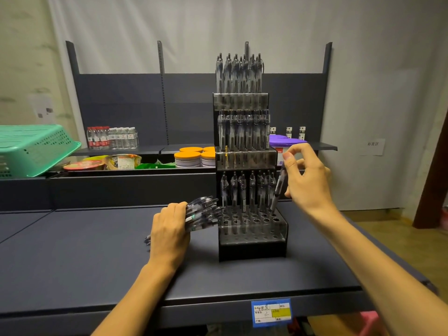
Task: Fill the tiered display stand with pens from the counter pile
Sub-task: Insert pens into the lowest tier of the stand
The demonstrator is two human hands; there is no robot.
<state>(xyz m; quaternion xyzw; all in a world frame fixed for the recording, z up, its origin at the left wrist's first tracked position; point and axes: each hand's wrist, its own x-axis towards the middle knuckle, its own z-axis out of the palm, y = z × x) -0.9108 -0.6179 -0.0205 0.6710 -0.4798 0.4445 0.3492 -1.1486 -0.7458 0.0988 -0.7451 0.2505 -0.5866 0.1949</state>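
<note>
A black tiered display stand [252, 248] stands on the dark counter [84, 251]. Its upper tiers are full of clear-barrelled pens; the back row of the lowest tier holds several, and the front rows of holes are bare. My left hand [169, 231] grips a bundle of pens [203, 212] just left of the stand's base. My right hand [308, 178] pinches a single pen [277, 190], tilted, with its tip at a hole at the right end of the lowest tier's back row.
A green plastic basket [34, 149] lies at the far left. Behind the counter a shelf holds water bottles [112, 138], instant-noodle bowls [104, 162], orange-lidded jars [194, 156] and a purple-lidded box [287, 140]. A blue price tag [271, 311] hangs on the counter's front edge.
</note>
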